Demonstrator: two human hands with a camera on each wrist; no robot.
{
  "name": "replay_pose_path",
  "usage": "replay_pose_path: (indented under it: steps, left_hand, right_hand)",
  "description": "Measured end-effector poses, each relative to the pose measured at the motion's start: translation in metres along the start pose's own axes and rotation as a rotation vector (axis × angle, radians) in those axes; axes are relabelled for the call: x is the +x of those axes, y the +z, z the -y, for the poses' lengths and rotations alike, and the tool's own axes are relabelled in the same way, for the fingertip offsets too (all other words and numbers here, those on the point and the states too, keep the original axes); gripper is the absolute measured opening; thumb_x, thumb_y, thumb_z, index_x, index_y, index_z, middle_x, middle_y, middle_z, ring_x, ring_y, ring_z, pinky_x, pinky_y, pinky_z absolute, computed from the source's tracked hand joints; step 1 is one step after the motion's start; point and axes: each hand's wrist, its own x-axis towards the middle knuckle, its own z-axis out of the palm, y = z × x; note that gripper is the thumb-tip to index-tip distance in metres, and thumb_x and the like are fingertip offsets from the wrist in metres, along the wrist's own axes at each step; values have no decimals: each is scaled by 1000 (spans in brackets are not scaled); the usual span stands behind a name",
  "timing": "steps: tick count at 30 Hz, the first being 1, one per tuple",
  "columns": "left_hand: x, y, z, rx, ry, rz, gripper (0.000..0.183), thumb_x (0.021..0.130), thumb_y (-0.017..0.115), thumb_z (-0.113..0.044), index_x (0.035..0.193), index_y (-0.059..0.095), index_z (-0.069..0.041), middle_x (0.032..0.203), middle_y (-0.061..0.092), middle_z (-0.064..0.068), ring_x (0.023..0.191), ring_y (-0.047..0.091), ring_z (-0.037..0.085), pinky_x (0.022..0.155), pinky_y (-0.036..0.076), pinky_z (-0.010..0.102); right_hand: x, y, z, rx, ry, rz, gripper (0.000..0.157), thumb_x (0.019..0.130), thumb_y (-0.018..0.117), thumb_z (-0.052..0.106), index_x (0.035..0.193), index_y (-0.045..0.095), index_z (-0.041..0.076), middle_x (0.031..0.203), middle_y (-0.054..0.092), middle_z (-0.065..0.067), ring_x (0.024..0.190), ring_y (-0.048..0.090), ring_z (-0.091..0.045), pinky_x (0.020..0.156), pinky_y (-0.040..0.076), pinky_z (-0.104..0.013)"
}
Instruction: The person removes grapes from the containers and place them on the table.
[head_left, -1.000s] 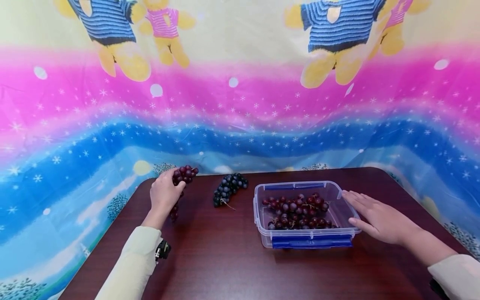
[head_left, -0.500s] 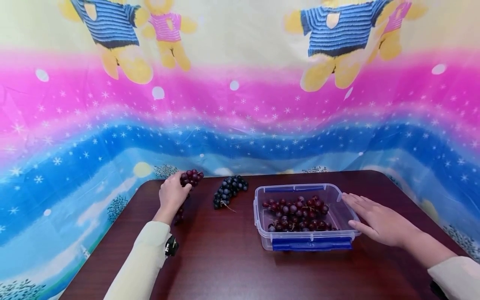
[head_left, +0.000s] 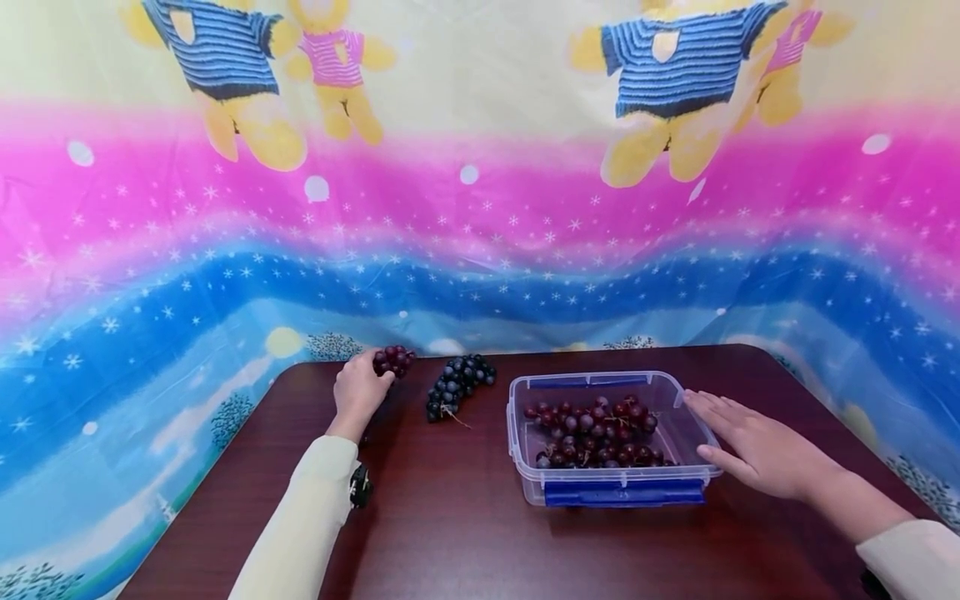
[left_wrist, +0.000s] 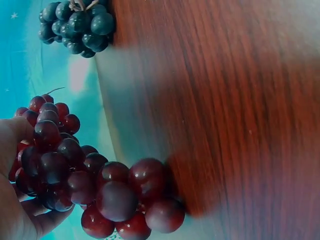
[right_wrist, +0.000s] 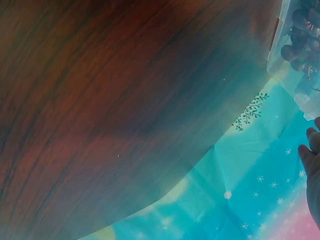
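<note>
at the middle left of the head view, the left hand (head_left: 360,390) gripped a bunch of red grapes (head_left: 393,360) near the far edge of the dark wooden table (head_left: 450,533), its fingers curled round the cluster. just right of it lay one bunch of dark blue grapes (head_left: 456,385), apart from the hand. right of centre stood one clear plastic container (head_left: 525,467) with blue clips, holding a layer of red grapes (head_left: 596,429). the right hand (head_left: 753,446) rested flat against the container's right rim, fingers straight and relaxed, holding nothing. so the count was two bunches on the table side, one red and one dark blue, plus the red grapes in the single container.

across the lower left of the left wrist view, the red bunch filled the palm, berries bulging past the fingers (left_wrist: 47,220), with the dark blue bunch at the upper left. the cluster looked light but soft and loose; single berries would likely snap off or bruise if squeezed, so cupping it from below or taking the stem seemed safest.

along the right edge of the right wrist view, only fingertips (right_wrist: 311,155) and a corner of the container showed above blurred table.
</note>
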Motion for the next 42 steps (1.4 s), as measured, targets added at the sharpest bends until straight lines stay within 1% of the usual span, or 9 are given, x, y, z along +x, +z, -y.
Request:
replay_pose_path:
  steps: [3, 8, 13, 18, 26, 28, 32, 34, 42]
  left_hand:
    - [2, 6, 1, 1, 3, 9, 44, 87, 70, -20, 129, 61, -7, 121, 62, 23, 102, 59, 45, 80, 49, 59]
    - [4, 14, 4, -2, 20, 18, 42, 86, 70, -17, 127, 62, -9, 119, 63, 22, 102, 60, 44, 79, 49, 59]
    - [4, 18, 6, -1, 38, 28, 41, 87, 70, -15, 126, 62, -7, 122, 62, 21, 106, 59, 42, 83, 49, 58]
    - [5, 20, 3, 6, 58, 42, 41, 87, 70, -14, 126, 62, -5, 123, 62, 21, 107, 59, 42, 85, 48, 58]
    - [6, 22, 1, 33, 63, 60, 42, 87, 70, -13, 127, 61, -5, 122, 62, 21, 107, 59, 42, 85, 48, 57]
    - [6, 23, 1, 35, 63, 63, 42, 87, 70, -13, 127, 61, -5, 122, 61, 22, 107, 58, 42, 86, 48, 57]
    - [7, 25, 2, 39, 64, 73, 42, 87, 70, -13, 128, 61, -5, 123, 61, 22, 108, 58, 42, 87, 48, 57]
    - [8, 26, 3, 46, 62, 82, 43, 88, 71, -14, 128, 61, -5, 124, 61, 22, 108, 58, 42, 87, 48, 58]
    - [10, 29, 4, 78, 64, 99, 44, 87, 70, -13, 129, 60, -4, 123, 61, 23, 106, 59, 43, 85, 48, 58]
  right_hand:
    - [0, 1, 0, 1, -3, -7, 69, 93, 64, 33, 150, 36, 5, 144, 44, -21, 141, 11, -2, 109, -2, -12]
    - [0, 2, 1, 4, -18, -18, 69, 93, 64, 33, 150, 36, 5, 144, 44, -21, 140, 7, 2, 110, -1, -12]
    - [-1, 2, 2, 8, -17, -22, 69, 93, 65, 32, 149, 37, 4, 143, 45, -22, 139, 4, 4, 110, -1, -12]
    - [0, 1, 2, 12, 3, -23, 69, 92, 65, 32, 149, 37, 4, 143, 45, -22, 138, 1, 6, 109, -1, -12]
    - [1, 2, 1, 19, 9, -23, 69, 92, 66, 32, 149, 37, 4, 143, 45, -22, 138, 1, 6, 109, -1, -11]
    - [1, 2, 1, 19, 12, -21, 69, 92, 66, 32, 149, 37, 4, 143, 45, -22, 139, 3, 5, 109, -1, -11]
    - [1, 1, 0, 14, 9, -10, 69, 93, 64, 32, 150, 35, 5, 144, 43, -21, 142, 13, -5, 109, -2, -12]
    - [1, 1, 0, 13, 6, -10, 70, 93, 64, 32, 150, 35, 5, 145, 43, -21, 142, 16, -7, 109, -2, -11]
    - [0, 3, -1, 3, -2, -21, 70, 93, 65, 32, 150, 36, 5, 145, 43, -20, 139, 4, 4, 110, -1, -12]
